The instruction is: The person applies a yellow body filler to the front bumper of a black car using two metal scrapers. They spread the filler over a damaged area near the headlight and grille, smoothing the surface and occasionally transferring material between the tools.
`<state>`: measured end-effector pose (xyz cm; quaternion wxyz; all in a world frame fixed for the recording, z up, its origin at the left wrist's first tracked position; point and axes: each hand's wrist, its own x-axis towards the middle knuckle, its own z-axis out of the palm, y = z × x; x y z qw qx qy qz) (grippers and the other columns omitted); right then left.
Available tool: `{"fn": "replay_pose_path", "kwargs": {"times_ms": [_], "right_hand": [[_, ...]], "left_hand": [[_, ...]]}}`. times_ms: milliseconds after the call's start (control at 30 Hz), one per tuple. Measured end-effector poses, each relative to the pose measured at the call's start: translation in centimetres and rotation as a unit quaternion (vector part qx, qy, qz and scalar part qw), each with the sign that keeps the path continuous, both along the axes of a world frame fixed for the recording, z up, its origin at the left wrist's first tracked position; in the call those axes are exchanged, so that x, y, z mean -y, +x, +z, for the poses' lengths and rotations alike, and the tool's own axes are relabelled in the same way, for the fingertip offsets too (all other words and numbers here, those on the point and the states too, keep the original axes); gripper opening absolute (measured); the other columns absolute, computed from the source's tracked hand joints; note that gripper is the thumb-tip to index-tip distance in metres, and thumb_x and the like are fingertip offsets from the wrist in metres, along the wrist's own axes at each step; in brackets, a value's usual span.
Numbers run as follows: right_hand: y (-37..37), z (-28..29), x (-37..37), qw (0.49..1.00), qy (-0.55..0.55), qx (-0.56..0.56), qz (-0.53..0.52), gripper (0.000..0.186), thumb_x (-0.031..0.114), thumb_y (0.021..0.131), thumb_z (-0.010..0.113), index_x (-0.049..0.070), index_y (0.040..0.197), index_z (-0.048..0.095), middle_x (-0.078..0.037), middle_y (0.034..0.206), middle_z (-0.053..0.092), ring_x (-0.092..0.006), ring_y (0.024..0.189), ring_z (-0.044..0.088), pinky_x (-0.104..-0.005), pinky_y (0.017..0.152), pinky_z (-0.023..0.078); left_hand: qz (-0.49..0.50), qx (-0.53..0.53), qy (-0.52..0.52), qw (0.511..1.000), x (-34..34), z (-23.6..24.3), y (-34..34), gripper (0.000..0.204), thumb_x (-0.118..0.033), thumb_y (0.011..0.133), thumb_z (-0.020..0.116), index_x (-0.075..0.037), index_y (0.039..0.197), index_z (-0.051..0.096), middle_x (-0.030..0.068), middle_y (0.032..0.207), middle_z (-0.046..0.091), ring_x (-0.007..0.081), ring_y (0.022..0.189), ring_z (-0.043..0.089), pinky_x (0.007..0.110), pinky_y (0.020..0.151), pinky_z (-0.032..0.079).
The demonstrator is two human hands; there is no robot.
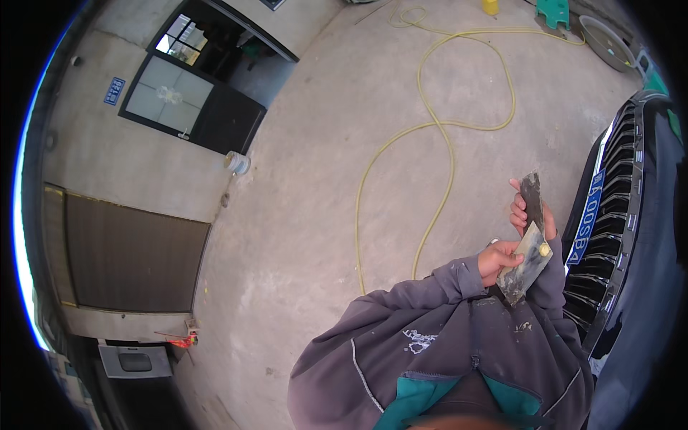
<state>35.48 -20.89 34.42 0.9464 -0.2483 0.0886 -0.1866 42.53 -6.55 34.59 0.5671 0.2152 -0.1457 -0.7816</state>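
Note:
My left hand (pixel 496 261) is closed on the edge of a flat, greyish scraper plate (pixel 524 271), with the thumb lying on its upper face. The plate is tilted and smeared with pale and dark stains, and a small yellow lump (pixel 544 250) sits near its right edge. My right hand (pixel 517 212) wraps its fingers round a dark, narrow, scraper-like blade (pixel 532 195), which points away from me. The blade's lower end meets or overlaps the plate's far end. Both pieces are held in front of my chest; their undersides are hidden.
Close on the right stands a dark car with a slatted front grille (pixel 618 179). A yellow hose (pixel 450 165) loops across the concrete floor. Far right are a grey basin (pixel 608 44) and a green stool (pixel 553 13). A small bucket (pixel 237 163) stands beside the door at left.

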Motion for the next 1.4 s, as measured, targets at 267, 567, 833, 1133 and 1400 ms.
{"fn": "replay_pose_path", "kwargs": {"times_ms": [267, 567, 833, 1133, 1400], "right_hand": [[1.5, -4.0, 13.4, 0.997, 0.036, 0.066, -0.026, 0.044, 0.017, 0.089, 0.055, -0.002, 0.127, 0.045, -0.004, 0.092, 0.060, -0.0152, 0.084, 0.059, -0.0303, 0.074, 0.048], [4.0, -2.3, 28.5, 0.940, 0.076, -0.079, -0.324, 0.035, 0.011, 0.089, 0.055, -0.002, 0.121, 0.049, -0.010, 0.111, 0.059, -0.0218, 0.103, 0.057, -0.0385, 0.090, 0.045], [11.2, -0.5, 39.7, 0.915, 0.121, -0.113, -0.368, 0.033, 0.011, 0.089, 0.055, -0.001, 0.119, 0.050, -0.010, 0.107, 0.060, -0.0203, 0.098, 0.059, -0.0371, 0.084, 0.049], [15.0, -0.7, 56.2, 0.862, 0.145, -0.141, -0.464, 0.032, 0.014, 0.089, 0.053, -0.002, 0.116, 0.052, -0.012, 0.102, 0.062, -0.0223, 0.092, 0.062, -0.0384, 0.080, 0.050], [18.0, -3.7, 79.1, 0.869, 0.168, -0.114, -0.452, 0.030, 0.012, 0.089, 0.053, -0.004, 0.114, 0.052, -0.013, 0.102, 0.062, -0.0239, 0.093, 0.062, -0.0392, 0.080, 0.051]], "left_hand": [[0.140, 0.067, 0.005, 0.988, 14.1, 1.6, 12.6, 0.037, -0.020, 0.090, 0.054, 0.000, 0.120, 0.045, 0.0134, 0.103, 0.060, 0.0234, 0.088, 0.062, 0.036, 0.078, 0.051], [0.153, 0.095, 0.015, 0.984, 30.9, -1.8, 20.5, 0.038, -0.014, 0.091, 0.051, -0.001, 0.125, 0.041, 0.0147, 0.112, 0.056, 0.0280, 0.100, 0.057, 0.043, 0.088, 0.046], [0.135, 0.149, -0.022, 0.979, 50.9, 1.4, 30.9, 0.049, -0.016, 0.090, 0.053, -0.001, 0.133, 0.035, 0.0191, 0.125, 0.047, 0.0337, 0.119, 0.045, 0.048, 0.098, 0.039], [0.014, 0.052, -0.024, 0.998, 70.4, -0.8, 35.3, 0.043, -0.011, 0.092, 0.047, -0.004, 0.133, 0.035, 0.0162, 0.125, 0.048, 0.0315, 0.119, 0.045, 0.048, 0.107, 0.031], [0.050, 0.073, 0.014, 0.996, 91.2, -2.4, 38.8, 0.046, -0.015, 0.093, 0.047, -0.005, 0.136, 0.030, 0.0187, 0.128, 0.044, 0.0314, 0.121, 0.042, 0.047, 0.107, 0.031]]}}
